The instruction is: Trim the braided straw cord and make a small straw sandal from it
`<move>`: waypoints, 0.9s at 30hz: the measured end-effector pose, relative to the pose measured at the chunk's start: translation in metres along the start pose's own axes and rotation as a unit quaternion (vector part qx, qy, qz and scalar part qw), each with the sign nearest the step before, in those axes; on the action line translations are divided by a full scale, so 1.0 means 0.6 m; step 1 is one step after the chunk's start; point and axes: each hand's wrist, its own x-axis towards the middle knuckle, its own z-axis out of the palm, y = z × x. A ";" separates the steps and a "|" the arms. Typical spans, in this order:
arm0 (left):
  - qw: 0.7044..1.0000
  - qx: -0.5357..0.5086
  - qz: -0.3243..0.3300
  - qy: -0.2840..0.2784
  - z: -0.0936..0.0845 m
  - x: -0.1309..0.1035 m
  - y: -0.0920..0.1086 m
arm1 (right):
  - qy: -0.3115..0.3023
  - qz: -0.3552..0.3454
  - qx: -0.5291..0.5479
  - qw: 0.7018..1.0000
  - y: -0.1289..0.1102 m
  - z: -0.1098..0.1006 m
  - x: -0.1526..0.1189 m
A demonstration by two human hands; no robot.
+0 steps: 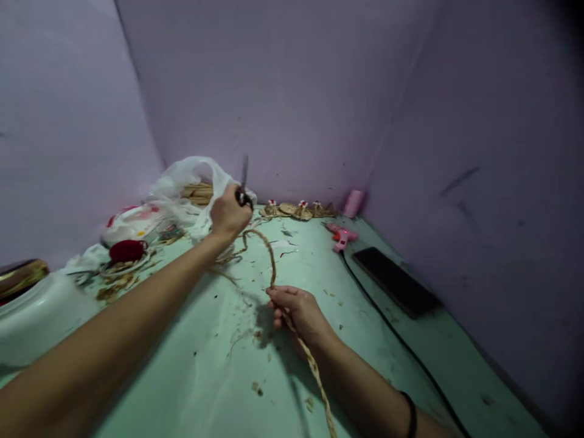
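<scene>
My left hand (230, 212) is closed around the dark handles of a pair of scissors (244, 182), whose blades point up, slightly blurred. It hovers near the white plastic bag at the back. Lower down, my right hand (298, 310) pinches a braided straw cord (314, 368) between thumb and fingers. One length of the cord (271, 252) arches up and away from the fingertips toward the back left. The other length runs down past my right wrist and out of the bottom edge. Straw scraps lie on the pale green surface around both hands.
A pink glue gun (342, 236) with a black cable and a dark phone (395, 280) lie at right. Small woven straw pieces (301, 210) line the back wall beside a pink roll (353, 202). At left are a plastic bag (182, 173), red yarn (128, 250) and a white container (45, 316).
</scene>
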 end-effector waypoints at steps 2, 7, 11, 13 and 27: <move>0.997 -0.059 0.055 0.013 -0.048 -0.032 -0.006 | 0.004 -0.011 0.008 1.000 -0.005 0.001 -0.004; 0.929 -0.134 0.315 -0.141 -0.136 -0.178 -0.008 | 0.000 -0.043 0.007 0.999 -0.004 0.009 -0.017; 0.894 -0.114 0.430 -0.046 -0.133 -0.241 -0.010 | -0.025 -0.047 -0.005 0.999 0.005 0.004 -0.010; 0.900 -0.112 0.421 0.021 -0.130 -0.246 -0.007 | -0.022 -0.038 0.001 0.999 0.005 0.000 -0.007; 0.986 0.010 0.165 0.020 -0.115 -0.236 -0.038 | -0.014 0.000 0.069 0.997 -0.035 0.002 -0.024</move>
